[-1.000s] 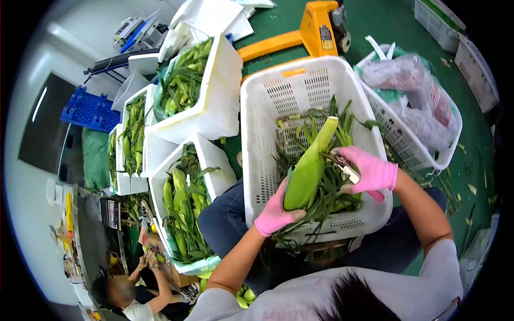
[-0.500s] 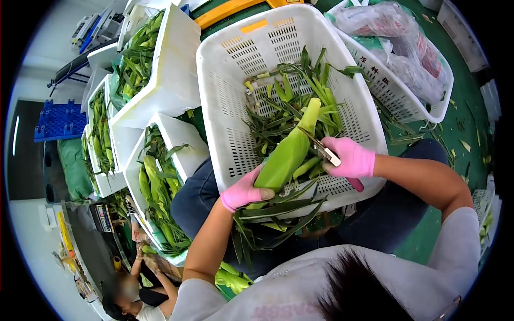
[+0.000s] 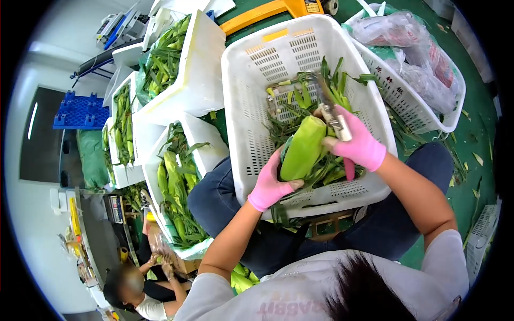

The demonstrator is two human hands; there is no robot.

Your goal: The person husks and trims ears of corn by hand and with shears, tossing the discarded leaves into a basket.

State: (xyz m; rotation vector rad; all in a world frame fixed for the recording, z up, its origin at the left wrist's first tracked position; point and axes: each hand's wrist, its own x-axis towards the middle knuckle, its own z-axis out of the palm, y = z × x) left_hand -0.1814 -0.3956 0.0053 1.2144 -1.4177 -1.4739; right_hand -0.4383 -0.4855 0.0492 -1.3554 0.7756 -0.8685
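A green ear of corn [image 3: 303, 152] in its husk tilts over the large white basket [image 3: 242, 115], its blunt, pale end pointing up and away from me. My left hand [image 3: 273, 181], in a pink glove, is wrapped round the ear's lower left side. In my pink-gloved right hand [image 3: 360, 140] are pruning shears [image 3: 341, 127], with a metal blade pointing up and a red-pink handle below. The right fingers are close to the ear's cut end. Loose husk leaves and stalk pieces [image 3: 305, 96] lie in the basket beneath both hands.
White foam boxes [image 3: 206, 59] of corn stand at the left. A second white basket [image 3: 396, 91] with plastic bags is at the upper right, near a yellow pallet jack [image 3: 257, 18]. Another person [image 3: 150, 289] sits at the lower left. Leaf scraps litter the green floor [image 3: 471, 160].
The ear has turned more upright, and its narrow stalk no longer shows, leaving a blunt end. The shears have swung blade-up beside it. The loose leaves below my left hand have mostly gone from view.
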